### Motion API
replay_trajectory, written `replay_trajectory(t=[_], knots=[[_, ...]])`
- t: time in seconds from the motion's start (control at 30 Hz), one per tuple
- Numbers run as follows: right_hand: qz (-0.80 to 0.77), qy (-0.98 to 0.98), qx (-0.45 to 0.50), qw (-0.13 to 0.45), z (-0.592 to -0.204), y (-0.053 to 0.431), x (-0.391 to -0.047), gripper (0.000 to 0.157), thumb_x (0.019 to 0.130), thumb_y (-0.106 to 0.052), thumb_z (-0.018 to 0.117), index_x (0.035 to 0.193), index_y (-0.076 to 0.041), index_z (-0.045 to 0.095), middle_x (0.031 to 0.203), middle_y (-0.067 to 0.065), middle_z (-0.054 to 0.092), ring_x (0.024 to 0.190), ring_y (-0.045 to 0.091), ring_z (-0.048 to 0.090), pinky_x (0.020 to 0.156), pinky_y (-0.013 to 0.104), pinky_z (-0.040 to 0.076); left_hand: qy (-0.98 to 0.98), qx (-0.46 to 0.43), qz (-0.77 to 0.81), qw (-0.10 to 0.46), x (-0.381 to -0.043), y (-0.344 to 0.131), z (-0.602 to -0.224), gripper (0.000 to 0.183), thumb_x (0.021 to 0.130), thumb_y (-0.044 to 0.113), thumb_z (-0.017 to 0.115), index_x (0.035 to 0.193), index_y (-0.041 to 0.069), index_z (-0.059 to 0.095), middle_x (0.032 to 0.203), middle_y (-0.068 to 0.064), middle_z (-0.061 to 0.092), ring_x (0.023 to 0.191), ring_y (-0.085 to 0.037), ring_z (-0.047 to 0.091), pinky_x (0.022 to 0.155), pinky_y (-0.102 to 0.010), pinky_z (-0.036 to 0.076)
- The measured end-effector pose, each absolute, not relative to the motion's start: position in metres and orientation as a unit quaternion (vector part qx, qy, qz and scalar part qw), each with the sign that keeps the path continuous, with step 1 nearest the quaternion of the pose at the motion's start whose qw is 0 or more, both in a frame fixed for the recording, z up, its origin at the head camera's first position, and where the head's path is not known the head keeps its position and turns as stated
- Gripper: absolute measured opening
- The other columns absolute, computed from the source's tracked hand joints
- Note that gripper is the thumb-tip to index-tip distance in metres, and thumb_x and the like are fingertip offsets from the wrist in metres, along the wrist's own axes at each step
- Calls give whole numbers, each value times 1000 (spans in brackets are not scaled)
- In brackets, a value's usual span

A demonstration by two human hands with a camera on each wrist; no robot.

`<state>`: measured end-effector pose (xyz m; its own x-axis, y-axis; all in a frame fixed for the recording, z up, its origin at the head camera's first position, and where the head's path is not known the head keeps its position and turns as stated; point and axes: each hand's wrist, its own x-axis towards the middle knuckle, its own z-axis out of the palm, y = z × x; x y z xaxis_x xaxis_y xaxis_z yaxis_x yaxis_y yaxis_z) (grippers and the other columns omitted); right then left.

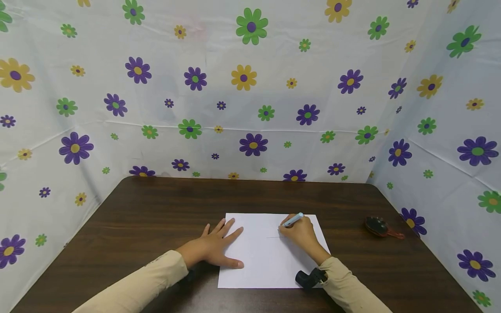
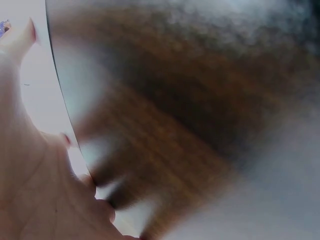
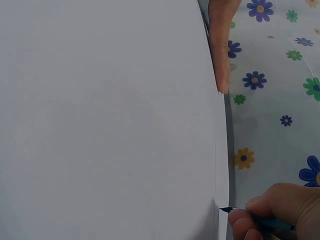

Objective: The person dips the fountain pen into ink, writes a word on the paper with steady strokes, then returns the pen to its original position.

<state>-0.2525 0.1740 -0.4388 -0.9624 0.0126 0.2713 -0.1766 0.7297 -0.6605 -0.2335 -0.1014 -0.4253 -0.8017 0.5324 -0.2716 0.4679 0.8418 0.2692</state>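
Note:
A white sheet of paper (image 1: 254, 274) lies on the dark wooden table, with a thin line (image 1: 272, 237) drawn across its upper right part. My left hand (image 1: 213, 248) rests on the sheet's left edge, fingers spread and straight. In the left wrist view the palm of the left hand (image 2: 45, 175) fills the lower left. My right hand (image 1: 302, 234) pinches a light blue pen (image 1: 293, 219) above the right half of the paper. The right wrist view shows the pen's dark tip (image 3: 226, 209) at the line, between thumb and fingers of the right hand (image 3: 285, 207).
A small dark pan-shaped object with a reddish handle (image 1: 377, 226) sits at the table's right side. A black wrist camera (image 1: 309, 278) is strapped to the right wrist, over the paper's lower right corner. Flower-printed sheeting (image 1: 219, 95) surrounds the table (image 1: 164, 208).

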Motion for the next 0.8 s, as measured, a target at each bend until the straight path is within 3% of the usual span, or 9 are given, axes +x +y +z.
replay_trajectory(t=[0.8], knots=[[355,-923,85,124,-437,171,-228,14,70,-5,75,63,-15,67,57,-10,60,54,6,48,48,23,38,948,264,78,161,-234,-99,-424,99,74,78,57,153,30,22,162,-7,6,147,-35,5,109,-67,8]])
